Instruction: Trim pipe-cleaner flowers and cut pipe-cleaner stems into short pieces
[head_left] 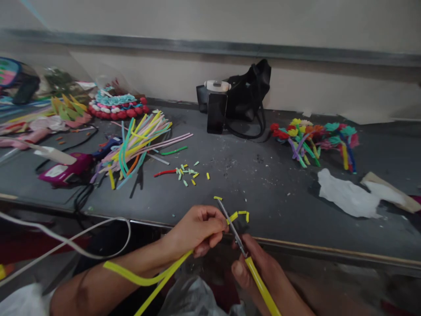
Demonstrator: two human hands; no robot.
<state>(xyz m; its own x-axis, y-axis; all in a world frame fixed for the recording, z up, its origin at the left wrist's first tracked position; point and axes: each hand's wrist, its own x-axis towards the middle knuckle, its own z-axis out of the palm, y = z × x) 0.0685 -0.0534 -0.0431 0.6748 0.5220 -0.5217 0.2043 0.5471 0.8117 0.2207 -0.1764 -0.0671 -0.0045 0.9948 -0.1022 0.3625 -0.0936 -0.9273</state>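
Note:
My left hand (199, 230) is closed on yellow pipe cleaners (176, 267), pinched near one end. Their long ends trail down to the left over my forearm and lap. In my right hand (258, 265) are scissors with a yellow handle (258, 281). The narrow scissor blades (232, 226) cross the yellow tip just past my left fingertips; whether they are apart or together I cannot tell. Short yellow cut pieces (243, 213) lie on the table beside the blades, and another yellow piece (217, 198) lies by their tip.
A bundle of coloured pipe cleaners (141, 142) lies left, beside a purple glue gun (67, 169). Short green and yellow bits (186, 173) are scattered mid-table. Behind stand a phone (217, 113) and black bag (256, 94). Pipe-cleaner flowers (311, 136) and white paper (345, 195) lie right.

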